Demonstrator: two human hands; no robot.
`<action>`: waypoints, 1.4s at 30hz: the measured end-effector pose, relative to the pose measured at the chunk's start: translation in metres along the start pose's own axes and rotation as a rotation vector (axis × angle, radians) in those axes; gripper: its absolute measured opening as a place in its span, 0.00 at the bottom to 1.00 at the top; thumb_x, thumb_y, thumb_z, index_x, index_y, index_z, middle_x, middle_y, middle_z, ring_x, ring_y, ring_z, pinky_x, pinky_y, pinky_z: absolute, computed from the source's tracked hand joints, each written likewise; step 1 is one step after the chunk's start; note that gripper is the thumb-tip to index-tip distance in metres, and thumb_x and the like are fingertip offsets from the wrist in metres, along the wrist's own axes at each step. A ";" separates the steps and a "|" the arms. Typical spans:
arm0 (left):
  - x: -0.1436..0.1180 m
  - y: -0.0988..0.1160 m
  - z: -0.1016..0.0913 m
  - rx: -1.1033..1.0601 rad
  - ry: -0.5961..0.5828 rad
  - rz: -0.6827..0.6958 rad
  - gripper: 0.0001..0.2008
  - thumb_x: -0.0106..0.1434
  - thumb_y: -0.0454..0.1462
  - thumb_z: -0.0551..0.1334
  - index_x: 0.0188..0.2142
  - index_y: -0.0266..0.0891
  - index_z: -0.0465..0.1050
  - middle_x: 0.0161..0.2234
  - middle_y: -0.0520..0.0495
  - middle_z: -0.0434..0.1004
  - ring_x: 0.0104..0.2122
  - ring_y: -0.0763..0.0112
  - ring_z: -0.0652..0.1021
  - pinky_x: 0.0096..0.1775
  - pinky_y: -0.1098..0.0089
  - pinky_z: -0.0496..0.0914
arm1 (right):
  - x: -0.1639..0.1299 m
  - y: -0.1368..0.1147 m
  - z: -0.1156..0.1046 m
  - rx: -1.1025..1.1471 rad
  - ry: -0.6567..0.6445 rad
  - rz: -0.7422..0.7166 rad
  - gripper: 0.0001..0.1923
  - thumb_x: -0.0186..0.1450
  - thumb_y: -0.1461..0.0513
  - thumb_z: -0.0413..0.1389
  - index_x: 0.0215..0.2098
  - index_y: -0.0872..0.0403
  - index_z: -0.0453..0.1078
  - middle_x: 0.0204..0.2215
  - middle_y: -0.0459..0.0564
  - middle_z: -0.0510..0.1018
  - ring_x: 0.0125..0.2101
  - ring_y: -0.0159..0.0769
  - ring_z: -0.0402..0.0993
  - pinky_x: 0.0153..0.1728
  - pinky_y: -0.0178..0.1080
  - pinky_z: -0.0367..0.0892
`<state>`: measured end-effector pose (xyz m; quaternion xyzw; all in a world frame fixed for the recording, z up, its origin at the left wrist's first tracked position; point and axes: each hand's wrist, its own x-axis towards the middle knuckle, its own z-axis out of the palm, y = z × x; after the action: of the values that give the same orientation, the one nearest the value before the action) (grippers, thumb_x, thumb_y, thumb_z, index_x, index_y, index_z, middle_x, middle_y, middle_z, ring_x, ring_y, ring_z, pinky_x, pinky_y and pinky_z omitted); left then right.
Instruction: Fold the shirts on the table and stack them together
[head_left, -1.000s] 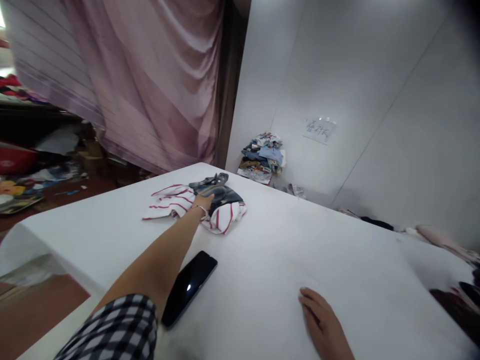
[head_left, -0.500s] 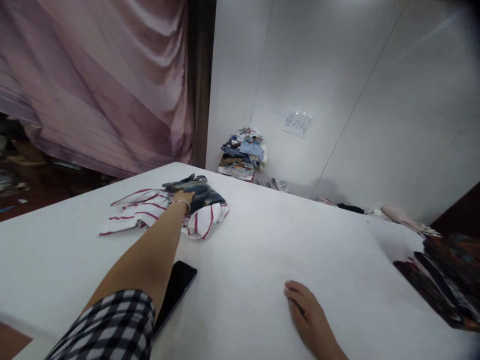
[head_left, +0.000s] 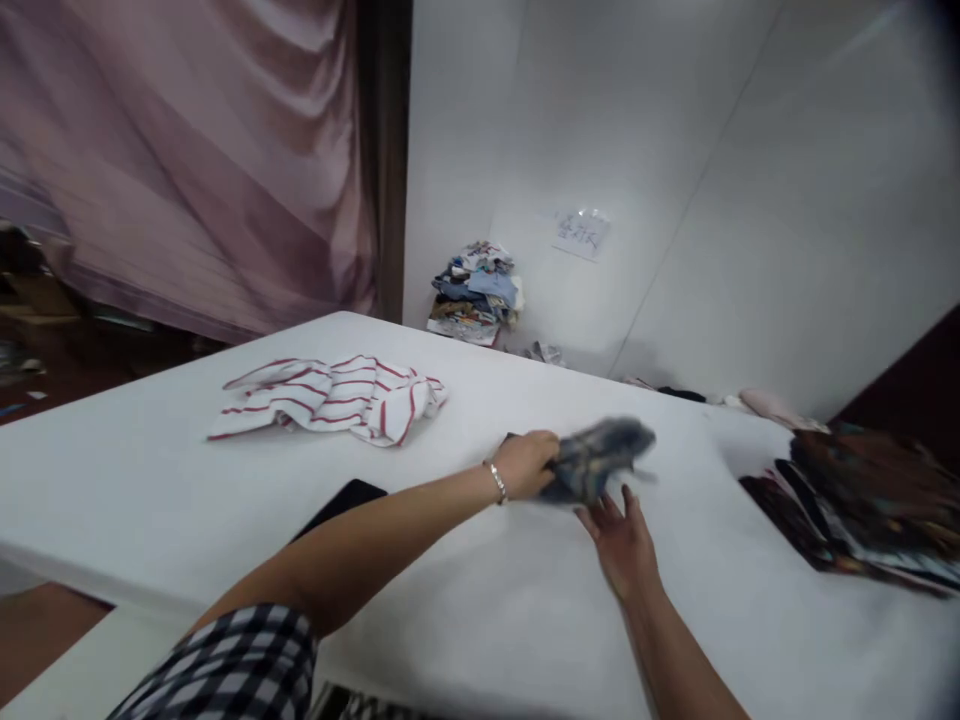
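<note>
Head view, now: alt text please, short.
A person's left hand grips a blurred dark blue-grey garment above a white table, with the right hand open just below it. A red-striped white cloth lies to the left, a black phone sits partly behind the left forearm, and dark patterned clothes lie at the right.

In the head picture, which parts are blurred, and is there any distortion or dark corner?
Head view: the dark cloth in the left hand is smeared by motion; the striped cloth is sharper. The table edges bend from the wide lens. The top right corner darkens.
</note>
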<state>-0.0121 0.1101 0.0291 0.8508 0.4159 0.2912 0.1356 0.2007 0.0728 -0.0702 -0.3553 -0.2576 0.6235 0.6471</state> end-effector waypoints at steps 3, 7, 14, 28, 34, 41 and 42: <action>-0.032 0.021 0.045 -0.114 -0.133 -0.027 0.08 0.48 0.38 0.67 0.29 0.43 0.71 0.45 0.44 0.74 0.44 0.55 0.74 0.44 0.60 0.68 | 0.001 -0.015 0.003 0.137 -0.002 0.161 0.21 0.60 0.48 0.56 0.46 0.49 0.72 0.46 0.49 0.79 0.48 0.41 0.74 0.50 0.47 0.69; -0.040 0.025 0.061 -0.141 -0.094 -0.142 0.17 0.53 0.47 0.65 0.39 0.41 0.71 0.51 0.39 0.70 0.44 0.53 0.75 0.45 0.57 0.68 | 0.005 -0.019 0.007 0.222 -0.070 0.198 0.18 0.62 0.50 0.55 0.43 0.52 0.74 0.44 0.49 0.80 0.48 0.41 0.75 0.49 0.45 0.71; -0.026 0.036 0.073 -0.082 0.029 -0.291 0.27 0.57 0.51 0.61 0.52 0.39 0.69 0.54 0.39 0.70 0.54 0.50 0.68 0.54 0.53 0.63 | 0.019 -0.016 0.004 0.236 -0.082 0.126 0.16 0.60 0.54 0.59 0.44 0.53 0.73 0.42 0.49 0.81 0.46 0.39 0.76 0.48 0.43 0.71; -0.009 0.050 0.082 -0.588 0.281 -0.577 0.10 0.49 0.45 0.64 0.24 0.40 0.74 0.28 0.50 0.73 0.35 0.63 0.72 0.41 0.65 0.66 | 0.007 -0.022 0.008 0.081 -0.123 -0.062 0.18 0.45 0.64 0.68 0.35 0.52 0.74 0.33 0.44 0.82 0.33 0.36 0.77 0.40 0.40 0.72; -0.014 0.046 0.069 -0.874 0.391 -0.654 0.16 0.46 0.49 0.66 0.26 0.38 0.71 0.24 0.51 0.73 0.26 0.69 0.72 0.32 0.69 0.67 | 0.004 -0.021 0.008 0.042 -0.143 -0.108 0.20 0.45 0.64 0.68 0.37 0.52 0.74 0.37 0.46 0.81 0.37 0.39 0.77 0.44 0.43 0.71; -0.013 0.011 0.004 -1.198 0.678 -0.788 0.10 0.60 0.43 0.58 0.31 0.38 0.69 0.24 0.51 0.74 0.25 0.70 0.74 0.31 0.69 0.71 | 0.017 -0.038 -0.003 0.267 0.026 -0.089 0.11 0.53 0.62 0.63 0.36 0.52 0.74 0.34 0.44 0.82 0.40 0.34 0.77 0.47 0.39 0.70; -0.016 0.003 -0.003 -1.245 0.737 -0.838 0.09 0.63 0.40 0.55 0.31 0.38 0.69 0.24 0.51 0.74 0.24 0.72 0.74 0.31 0.70 0.71 | 0.018 -0.042 -0.005 0.307 0.032 -0.104 0.09 0.55 0.61 0.61 0.36 0.51 0.74 0.34 0.44 0.82 0.40 0.33 0.77 0.47 0.38 0.71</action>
<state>-0.0195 0.0955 0.0271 0.2455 0.4786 0.6528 0.5334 0.2324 0.0911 -0.0428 -0.2483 -0.1671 0.6153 0.7293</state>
